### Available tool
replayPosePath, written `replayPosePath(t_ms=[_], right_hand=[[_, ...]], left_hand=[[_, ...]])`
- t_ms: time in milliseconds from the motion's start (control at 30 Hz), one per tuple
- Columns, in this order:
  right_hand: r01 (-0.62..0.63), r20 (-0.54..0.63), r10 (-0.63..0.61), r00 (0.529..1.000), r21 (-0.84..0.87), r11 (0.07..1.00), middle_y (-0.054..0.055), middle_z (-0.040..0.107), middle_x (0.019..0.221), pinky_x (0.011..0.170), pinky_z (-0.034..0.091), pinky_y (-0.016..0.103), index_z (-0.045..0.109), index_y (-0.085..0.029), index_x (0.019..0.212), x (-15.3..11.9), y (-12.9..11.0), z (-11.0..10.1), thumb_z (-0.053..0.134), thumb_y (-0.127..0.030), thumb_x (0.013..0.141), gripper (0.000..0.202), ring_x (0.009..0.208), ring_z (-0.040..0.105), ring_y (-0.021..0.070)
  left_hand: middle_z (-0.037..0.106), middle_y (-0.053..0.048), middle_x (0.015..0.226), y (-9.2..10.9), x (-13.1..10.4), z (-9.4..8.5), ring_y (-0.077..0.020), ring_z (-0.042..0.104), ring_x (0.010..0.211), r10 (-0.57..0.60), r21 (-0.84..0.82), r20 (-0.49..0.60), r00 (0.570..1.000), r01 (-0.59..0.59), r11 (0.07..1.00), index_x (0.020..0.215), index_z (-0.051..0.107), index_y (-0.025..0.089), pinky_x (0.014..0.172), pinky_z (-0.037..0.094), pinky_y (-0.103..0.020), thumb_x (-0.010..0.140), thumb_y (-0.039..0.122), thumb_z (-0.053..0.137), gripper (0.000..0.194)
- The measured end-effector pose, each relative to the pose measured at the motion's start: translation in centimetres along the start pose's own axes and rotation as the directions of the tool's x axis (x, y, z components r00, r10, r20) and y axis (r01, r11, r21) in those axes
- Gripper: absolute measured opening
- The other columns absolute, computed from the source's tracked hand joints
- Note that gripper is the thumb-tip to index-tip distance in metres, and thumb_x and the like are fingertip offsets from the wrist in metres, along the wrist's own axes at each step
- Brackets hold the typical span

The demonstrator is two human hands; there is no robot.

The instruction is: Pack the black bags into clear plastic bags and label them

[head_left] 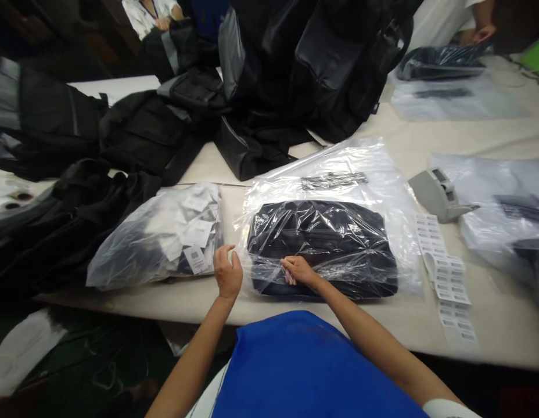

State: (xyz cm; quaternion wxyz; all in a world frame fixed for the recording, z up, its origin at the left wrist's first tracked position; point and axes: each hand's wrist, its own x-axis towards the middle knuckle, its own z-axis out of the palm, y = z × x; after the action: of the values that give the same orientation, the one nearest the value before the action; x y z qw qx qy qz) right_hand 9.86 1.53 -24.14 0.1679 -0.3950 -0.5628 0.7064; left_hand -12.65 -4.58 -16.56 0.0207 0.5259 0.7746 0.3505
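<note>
A folded black backpack (322,241) lies flat inside a clear plastic bag (374,168) in front of me. My right hand (298,270) is closed in a pinch over its near left part, with the clear film between the fingertips. My left hand (228,273) is raised at the left edge of this bag, fingers loosely curled and thumb apart, holding nothing that I can see. Just left of that hand lies another plastic bag (134,249), cloudy and full, with several white printed tags (197,232) in it.
Black and grey backpacks (295,69) are heaped along the back and left of the table (509,313). At right are a grey tape dispenser (439,194), a strip of barcode labels (448,278) and stacked plastic bags (505,203). Co-workers' hands (482,33) show at the far side.
</note>
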Motion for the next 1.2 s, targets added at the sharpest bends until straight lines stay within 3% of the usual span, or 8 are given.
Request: replayPosePath(t_ms=[67,200,300,500,633,867,1067,1200], right_hand=[[-0.002,0.003,0.002,1.000,0.006,1.000,-0.003,0.057,0.044,0.032,0.033,0.021,0.049,-0.020,0.065,0.1,-0.1,-0.1,0.047,-0.068,0.086,0.052,0.032,0.049,0.0113],[0.004,-0.003,-0.004,1.000,0.009,1.000,-0.002,0.057,0.045,0.033,0.036,0.021,0.049,-0.020,0.063,0.0,-0.2,-0.4,0.046,-0.068,0.086,0.054,0.034,0.049,0.0111],[-0.002,-0.027,0.002,1.000,-0.002,1.000,-0.003,0.054,0.042,0.035,0.038,0.022,0.049,-0.020,0.065,0.1,0.0,-0.4,0.045,-0.068,0.087,0.053,0.035,0.050,0.0120],[-0.018,-0.037,0.015,0.999,-0.071,0.997,-0.002,0.056,0.047,0.042,0.039,0.022,0.057,-0.017,0.066,-0.2,-0.4,-0.3,0.048,-0.065,0.086,0.053,0.040,0.053,0.0120],[0.070,-0.044,-0.097,0.994,-0.409,0.910,-0.002,0.057,0.051,0.052,0.035,0.022,0.062,-0.018,0.060,-2.5,-1.9,-2.5,0.068,-0.061,0.074,0.046,0.051,0.053,0.0119],[0.133,0.093,-0.116,0.989,-0.907,0.401,0.004,0.069,0.083,0.063,0.034,0.024,0.068,-0.021,0.070,-9.6,-4.5,-9.8,0.076,-0.042,0.072,0.023,0.085,0.061,0.0200],[-0.030,0.062,0.086,0.994,-0.615,0.788,0.003,0.071,0.075,0.068,0.044,0.025,0.064,-0.018,0.078,-11.3,-3.2,-12.4,0.044,-0.051,0.094,0.042,0.072,0.065,0.0163],[-0.177,-0.044,0.173,0.984,-0.336,0.925,0.000,0.064,0.056,0.052,0.044,0.024,0.059,-0.018,0.079,-10.0,-1.1,-12.9,0.042,-0.065,0.089,0.050,0.049,0.059,0.0148]], left_hand=[[0.059,-0.015,0.127,2.5,-1.0,-0.8,-0.0284,0.051,0.126,0.272,-0.070,0.071,0.960,-0.267,0.961,0.122,0.054,0.018,0.108,0.041,-0.052,0.094,0.031,0.043,0.032],[0.039,-0.019,0.150,5.6,-2.7,1.2,-0.0349,0.033,0.141,0.660,-0.191,0.380,0.648,-0.644,0.741,0.149,0.025,0.016,0.116,0.030,-0.057,0.085,0.043,0.065,0.080],[0.051,-0.021,0.137,4.4,-2.6,5.1,-0.0365,0.048,0.128,0.542,-0.192,0.529,0.653,-0.530,0.826,0.150,0.022,0.013,0.106,0.041,-0.054,0.077,0.045,0.073,0.094],[0.072,-0.006,0.086,1.6,-1.0,8.6,-0.0256,0.068,0.076,0.330,-0.279,0.778,0.534,-0.178,0.944,0.123,0.059,0.021,0.071,0.051,-0.035,0.081,0.038,0.069,0.046],[0.072,-0.001,0.079,1.7,-0.4,8.1,-0.0196,0.066,0.073,0.383,-0.380,0.780,0.496,-0.111,0.918,0.088,0.070,0.022,0.067,0.046,-0.027,0.084,0.037,0.061,0.018],[0.065,0.000,0.067,1.7,-0.4,8.2,-0.0157,0.059,0.068,0.391,-0.474,0.756,0.524,0.028,0.880,0.071,0.066,0.017,0.064,0.042,-0.025,0.084,0.041,0.059,0.028],[0.068,-0.004,0.088,2.4,-1.0,8.3,-0.0181,0.063,0.086,0.372,-0.505,0.697,0.613,0.052,0.862,0.073,0.062,0.018,0.079,0.047,-0.028,0.087,0.046,0.050,0.033],[0.065,0.000,0.067,2.7,-1.9,9.2,-0.0144,0.060,0.057,0.292,-0.418,0.704,0.648,0.045,0.907,0.077,0.056,0.020,0.057,0.044,-0.024,0.094,0.050,0.035,0.041]])
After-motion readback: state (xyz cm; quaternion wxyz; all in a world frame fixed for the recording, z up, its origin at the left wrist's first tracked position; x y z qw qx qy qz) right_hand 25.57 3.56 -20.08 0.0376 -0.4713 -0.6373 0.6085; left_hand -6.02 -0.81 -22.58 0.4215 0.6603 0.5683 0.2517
